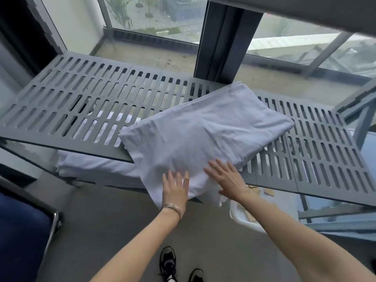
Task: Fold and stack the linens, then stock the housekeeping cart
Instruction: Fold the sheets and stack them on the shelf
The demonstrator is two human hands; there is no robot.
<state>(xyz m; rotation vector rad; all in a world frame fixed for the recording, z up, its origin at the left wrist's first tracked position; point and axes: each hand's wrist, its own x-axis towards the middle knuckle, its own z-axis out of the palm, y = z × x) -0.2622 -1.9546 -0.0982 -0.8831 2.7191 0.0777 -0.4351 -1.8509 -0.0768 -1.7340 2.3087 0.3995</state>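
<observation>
Both hands, left hand (175, 187) and right hand (227, 180), lie flat with straight fingers, gripping nothing, on the near edge of a folded white sheet (203, 131) on the slatted shelf (81, 94). Beyond the fingertips it looks soft, light and floppy; best lifted from underneath.

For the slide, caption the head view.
Both hands, left hand and right hand, press a folded white sheet onto a slotted grey shelf.

A grey slotted shelf (85, 92) runs across in front of the window. A folded white linen (203, 127) lies askew on it right of the middle, its near corner hanging over the front edge. More white linen (95, 167) lies on a lower level under the left part
</observation>
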